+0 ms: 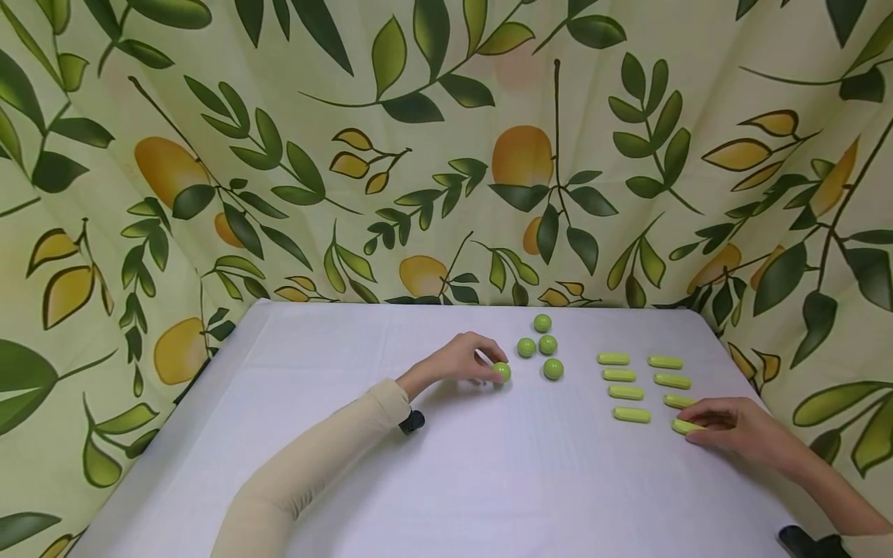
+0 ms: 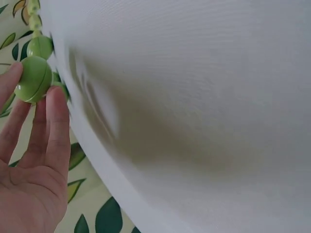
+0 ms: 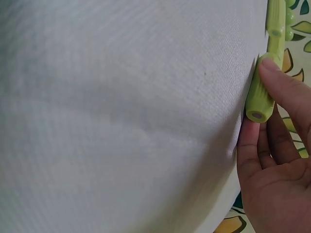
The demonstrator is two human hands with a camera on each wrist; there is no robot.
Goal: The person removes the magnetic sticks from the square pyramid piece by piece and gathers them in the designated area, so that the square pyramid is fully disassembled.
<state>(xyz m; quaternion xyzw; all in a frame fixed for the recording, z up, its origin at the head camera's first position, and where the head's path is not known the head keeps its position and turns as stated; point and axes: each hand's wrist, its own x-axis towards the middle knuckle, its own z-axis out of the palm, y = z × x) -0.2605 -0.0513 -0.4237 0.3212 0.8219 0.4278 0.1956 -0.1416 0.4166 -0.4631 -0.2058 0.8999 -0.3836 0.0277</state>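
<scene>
In the head view my left hand (image 1: 463, 358) pinches a glossy green ball (image 1: 501, 373) low over the white tabletop. The left wrist view shows a thin seam round that ball (image 2: 34, 80), between thumb and fingertips. Just right of it lie several matching balls (image 1: 547, 345) in a loose cluster. At the right side my right hand (image 1: 749, 430) grips a light green rod (image 1: 687, 427) at the near end of a column of rods. Ribbed sides and a grey spot on one end mark this rod (image 3: 261, 99) in the right wrist view. My right fingers partly cover it.
Several more light green rods (image 1: 625, 393) lie in two columns between the balls and the table's right edge. A white cloth covers the table (image 1: 349, 349). Behind it hangs a leaf-and-fruit patterned curtain (image 1: 453, 155). A dark device (image 1: 413, 421) sits at the left wrist.
</scene>
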